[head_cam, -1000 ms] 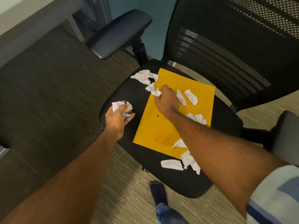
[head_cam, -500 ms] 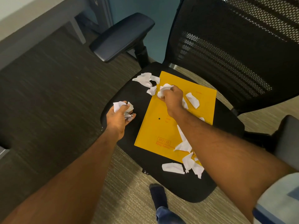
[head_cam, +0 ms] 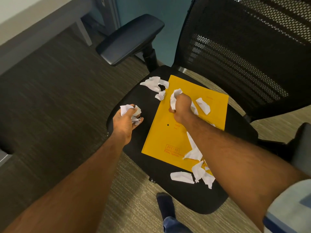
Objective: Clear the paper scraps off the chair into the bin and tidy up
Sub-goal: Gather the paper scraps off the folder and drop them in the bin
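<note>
A black office chair seat [head_cam: 188, 197] carries a yellow file folder [head_cam: 168, 138] and several white paper scraps. My left hand [head_cam: 125, 121] hovers over the seat's left edge, shut on a wad of crumpled scraps [head_cam: 130, 111]. Over the folder's upper part, my right hand [head_cam: 182, 106] is closed on a crumpled scrap [head_cam: 174, 96]. Loose scraps lie at the seat's back left [head_cam: 154, 83], to the right of my right hand [head_cam: 203, 105], and near the seat's front [head_cam: 181, 177]. My right forearm hides part of the folder. No bin is in view.
The chair's mesh backrest [head_cam: 244, 47] rises at the right and a dark armrest [head_cam: 129, 39] sticks out at the back left. Carpet [head_cam: 50, 98] covers the floor to the left. My shoe [head_cam: 165, 204] stands just in front of the seat. A desk leg [head_cam: 82, 31] is at the far left.
My right hand picked a scrap off the folder's top left and closed around it, lifting slightly. My left hand stayed in place with its wad.
</note>
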Motion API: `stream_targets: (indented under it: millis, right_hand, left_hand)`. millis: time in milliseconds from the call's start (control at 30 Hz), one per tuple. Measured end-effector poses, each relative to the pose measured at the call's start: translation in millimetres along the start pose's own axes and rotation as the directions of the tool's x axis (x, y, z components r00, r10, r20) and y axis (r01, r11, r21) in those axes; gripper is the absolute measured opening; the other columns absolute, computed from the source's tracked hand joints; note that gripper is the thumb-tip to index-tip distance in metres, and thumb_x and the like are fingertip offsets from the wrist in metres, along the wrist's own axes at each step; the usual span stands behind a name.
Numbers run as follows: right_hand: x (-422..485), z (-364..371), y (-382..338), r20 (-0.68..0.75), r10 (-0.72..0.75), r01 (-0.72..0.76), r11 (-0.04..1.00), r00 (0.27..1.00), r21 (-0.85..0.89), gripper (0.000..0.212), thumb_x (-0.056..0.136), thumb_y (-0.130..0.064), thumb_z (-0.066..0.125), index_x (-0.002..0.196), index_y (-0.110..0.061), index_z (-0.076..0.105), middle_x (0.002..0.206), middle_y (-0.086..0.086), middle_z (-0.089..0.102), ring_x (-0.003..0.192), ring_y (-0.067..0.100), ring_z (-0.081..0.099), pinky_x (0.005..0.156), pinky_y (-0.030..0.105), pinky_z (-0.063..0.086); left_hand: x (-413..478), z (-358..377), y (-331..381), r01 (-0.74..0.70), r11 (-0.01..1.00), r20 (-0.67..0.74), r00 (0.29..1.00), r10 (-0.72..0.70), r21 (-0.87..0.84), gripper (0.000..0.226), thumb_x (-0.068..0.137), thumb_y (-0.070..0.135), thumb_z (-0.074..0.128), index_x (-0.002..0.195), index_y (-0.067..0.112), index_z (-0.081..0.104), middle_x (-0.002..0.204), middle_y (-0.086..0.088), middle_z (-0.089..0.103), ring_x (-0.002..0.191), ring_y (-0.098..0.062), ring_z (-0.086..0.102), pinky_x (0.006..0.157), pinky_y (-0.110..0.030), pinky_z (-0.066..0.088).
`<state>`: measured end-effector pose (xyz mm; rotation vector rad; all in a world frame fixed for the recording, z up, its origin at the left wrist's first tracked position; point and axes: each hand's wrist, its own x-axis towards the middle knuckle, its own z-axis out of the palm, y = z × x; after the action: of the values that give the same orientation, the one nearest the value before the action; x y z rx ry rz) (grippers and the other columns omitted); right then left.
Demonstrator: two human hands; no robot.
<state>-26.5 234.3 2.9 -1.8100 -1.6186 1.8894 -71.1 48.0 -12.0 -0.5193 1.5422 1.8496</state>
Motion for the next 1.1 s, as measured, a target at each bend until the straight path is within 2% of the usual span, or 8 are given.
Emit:
stream_targets:
  millis: [133, 200, 267, 367, 533, 700, 867, 1100]
  right_hand:
    - [-2.9, -2.1, -1.0, 0.074, 0.078, -0.084, 0.993, 0.994, 0.086, 0.013, 0.095, -0.016, 0.046, 0.095, -0.008, 0.056, 0.096, 0.013, 0.047, 0.079, 0.023, 0.053, 0.047, 0.024, 0.048]
    - [-9.1, 1.5, -0.6, 0.06, 0.021, -0.031, 0.984, 0.998, 0.177, 0.019, 0.094, -0.026, 0.046, 0.083, -0.014, 0.056, 0.082, 0.017, 0.049, 0.069, 0.02, 0.052, 0.052, 0.023, 0.048]
    - [-15.3, 3.3, -0.1, 0.009, -0.106, 0.105, 0.993, 0.994, 0.052, 0.03, 0.094, -0.045, 0.048, 0.086, -0.018, 0.06, 0.079, 0.01, 0.056, 0.073, 0.016, 0.054, 0.07, 0.031, 0.049]
    - [-6.3, 6.3, 4.2, -0.043, -0.173, 0.168, 0.981, 0.984, -0.092, 0.035, 0.092, -0.043, 0.057, 0.067, -0.019, 0.052, 0.069, 0.003, 0.056, 0.059, 0.01, 0.048, 0.057, 0.023, 0.044]
    - [4.5, 9.1, 11.8, -0.067, -0.346, 0.329, 0.925, 0.936, -0.19, 0.007, 0.09, -0.019, 0.062, 0.094, -0.016, 0.057, 0.092, 0.005, 0.064, 0.07, 0.017, 0.063, 0.055, 0.025, 0.051]
    - [10.9, 17.8, 17.4, 0.068, -0.547, 0.516, 0.732, 0.834, -0.445, 0.053, 0.078, -0.037, 0.078, 0.122, -0.019, 0.054, 0.12, 0.002, 0.06, 0.104, 0.016, 0.054, 0.073, 0.022, 0.04]
    - [15.2, 31.3, 18.4, 0.109, -0.54, 0.491, 0.639, 0.834, -0.592, 0.077, 0.069, -0.047, 0.082, 0.133, -0.022, 0.048, 0.131, 0.005, 0.051, 0.114, 0.019, 0.052, 0.078, 0.023, 0.041]
    - [14.2, 32.3, 19.4, 0.096, -0.59, 0.5, 0.574, 0.802, -0.648, 0.032, 0.086, -0.029, 0.069, 0.115, -0.014, 0.062, 0.116, 0.008, 0.06, 0.102, 0.018, 0.056, 0.071, 0.02, 0.038]
  left_hand:
    - [0.9, 2.9, 0.8, -0.002, 1.0, 0.002, 1.0, 0.002, 0.003, 0.024, 0.09, 0.011, 0.066, 0.113, 0.016, 0.061, 0.13, -0.02, 0.054, 0.116, -0.038, 0.06, 0.061, -0.024, 0.058]
    - [2.2, 2.9, -0.5, -0.002, 1.0, -0.003, 1.0, 0.002, -0.001, 0.035, 0.09, 0.012, 0.066, 0.124, 0.012, 0.057, 0.13, -0.019, 0.054, 0.116, -0.037, 0.06, 0.063, -0.026, 0.059]
    - [2.4, 3.1, -1.5, 0.001, 1.0, -0.007, 1.0, -0.001, -0.003, 0.04, 0.089, 0.012, 0.067, 0.128, 0.01, 0.056, 0.13, -0.019, 0.054, 0.115, -0.036, 0.06, 0.067, -0.028, 0.06]
    - [1.7, 2.9, -3.1, 0.001, 1.0, 0.005, 1.0, -0.001, 0.003, 0.038, 0.089, 0.011, 0.066, 0.126, 0.01, 0.056, 0.13, -0.019, 0.054, 0.115, -0.036, 0.061, 0.068, -0.029, 0.06]
    - [2.1, 1.6, -2.4, -0.001, 1.0, -0.008, 1.0, 0.001, -0.009, 0.04, 0.09, 0.011, 0.066, 0.128, 0.008, 0.055, 0.128, -0.018, 0.055, 0.115, -0.033, 0.06, 0.076, -0.035, 0.06]
    - [3.8, -1.9, -2.5, -0.006, 1.0, -0.019, 1.0, 0.006, -0.006, 0.04, 0.09, 0.009, 0.065, 0.129, 0.007, 0.055, 0.126, -0.017, 0.056, 0.112, -0.03, 0.061, 0.084, -0.041, 0.059]
    - [4.0, -0.8, -3.7, -0.007, 1.0, -0.024, 1.0, 0.007, -0.007, 0.04, 0.09, 0.01, 0.066, 0.128, 0.007, 0.056, 0.125, -0.017, 0.057, 0.112, -0.029, 0.061, 0.082, -0.039, 0.06]
    - [2.9, -5.1, -5.0, -0.012, 1.0, -0.015, 1.0, 0.011, -0.009, 0.035, 0.09, 0.01, 0.065, 0.124, 0.01, 0.058, 0.126, -0.017, 0.056, 0.114, -0.03, 0.06, 0.082, -0.039, 0.06]
